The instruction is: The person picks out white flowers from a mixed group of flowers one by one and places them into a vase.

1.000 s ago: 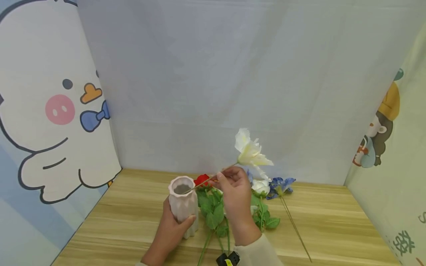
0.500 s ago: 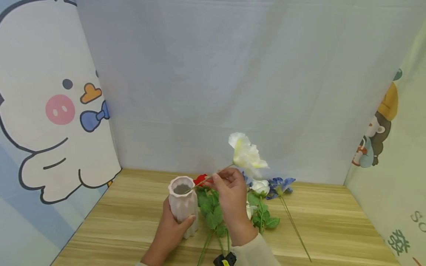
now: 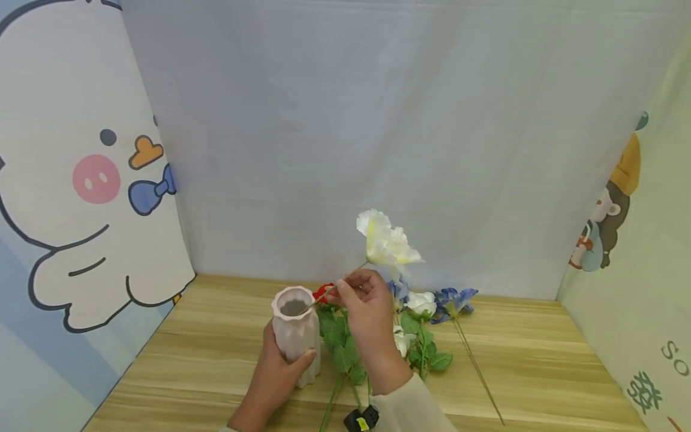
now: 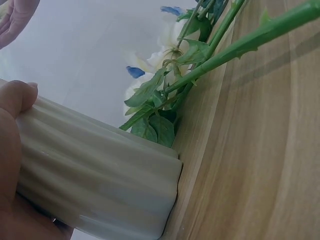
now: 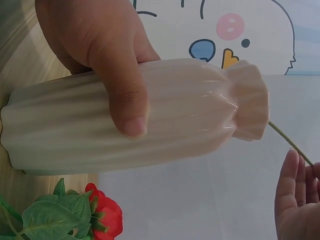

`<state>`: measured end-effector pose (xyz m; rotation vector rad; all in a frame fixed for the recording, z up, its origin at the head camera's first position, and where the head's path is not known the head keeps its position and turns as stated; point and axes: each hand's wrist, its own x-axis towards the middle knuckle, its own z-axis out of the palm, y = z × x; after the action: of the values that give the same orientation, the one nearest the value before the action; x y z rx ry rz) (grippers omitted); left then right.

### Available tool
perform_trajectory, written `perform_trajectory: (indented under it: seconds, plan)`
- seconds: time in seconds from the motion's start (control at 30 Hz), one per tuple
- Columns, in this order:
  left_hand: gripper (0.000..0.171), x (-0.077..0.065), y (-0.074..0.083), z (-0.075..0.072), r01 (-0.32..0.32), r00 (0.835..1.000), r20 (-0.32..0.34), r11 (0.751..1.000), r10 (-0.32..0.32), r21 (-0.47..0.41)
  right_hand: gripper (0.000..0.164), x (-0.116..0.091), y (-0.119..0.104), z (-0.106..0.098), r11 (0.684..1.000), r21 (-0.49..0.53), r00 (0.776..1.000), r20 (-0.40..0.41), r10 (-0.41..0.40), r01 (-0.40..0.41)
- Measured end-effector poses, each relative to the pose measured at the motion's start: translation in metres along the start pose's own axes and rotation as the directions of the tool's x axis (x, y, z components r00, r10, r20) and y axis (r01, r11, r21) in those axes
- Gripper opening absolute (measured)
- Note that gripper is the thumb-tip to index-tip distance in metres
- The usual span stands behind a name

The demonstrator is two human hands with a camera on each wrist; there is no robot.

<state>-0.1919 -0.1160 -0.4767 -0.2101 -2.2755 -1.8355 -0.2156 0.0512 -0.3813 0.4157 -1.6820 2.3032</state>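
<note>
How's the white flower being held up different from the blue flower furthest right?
The white flower is white with yellowish tints; the blue flower is blue. The right hand holds the white flower up, its stem at the vase mouth, while the blue flower lies on the table. Both have long, thin stems.

Left hand [image 4: 9,160]: curled round the vase [image 4: 105,160].
Vase: pale, fluted, its foot on the wooden tabletop [image 4: 270,140] (everything looks tipped sideways from down here).
Thorny stem [image 4: 250,42]: thick, green, running to the leaves [image 4: 160,129].
White blossoms [image 4: 170,36]: beyond the vase, blue petals [image 4: 135,72] near them.
Right hand [image 4: 19,19]: partly showing, in a top corner.
</note>
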Motion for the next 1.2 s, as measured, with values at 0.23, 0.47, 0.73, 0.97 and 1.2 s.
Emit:
perform_trajectory:
  seconds: [0.23, 0.47, 0.73, 0.97, 1.2]
  plan:
    - [0.087, 0.0, 0.002, 0.0, 0.004, 1.0, 0.0, 1.0, -0.004, 0.01, 0.019, 0.003, 0.002, 0.003, 0.999, -0.029, 1.0, -0.006, -0.018, 0.018]
    - [0.086, 0.0, 0.003, 0.0, 0.005, 1.0, 0.001, 1.0, -0.005, 0.026, 0.019, 0.005, 0.001, 0.006, 0.996, -0.086, 1.0, 0.005, -0.018, 0.018]
    - [0.087, 0.0, 0.004, 0.0, 0.017, 1.0, -0.007, 0.999, -0.017, 0.043, 0.016, 0.006, -0.004, 0.005, 0.993, -0.121, 1.0, 0.011, 0.015, -0.013]
    - [0.088, 0.001, -0.003, 0.002, -0.023, 1.0, -0.014, 0.999, 0.023, 0.025, 0.015, 0.011, -0.006, -0.001, 0.982, -0.184, 0.999, 0.023, 0.033, -0.028]
    - [0.091, 0.008, -0.032, 0.004, -0.018, 0.999, -0.037, 0.999, 0.019, 0.032, 0.016, 0.009, -0.013, 0.005, 0.97, -0.232, 0.995, 0.055, 0.082, -0.067]
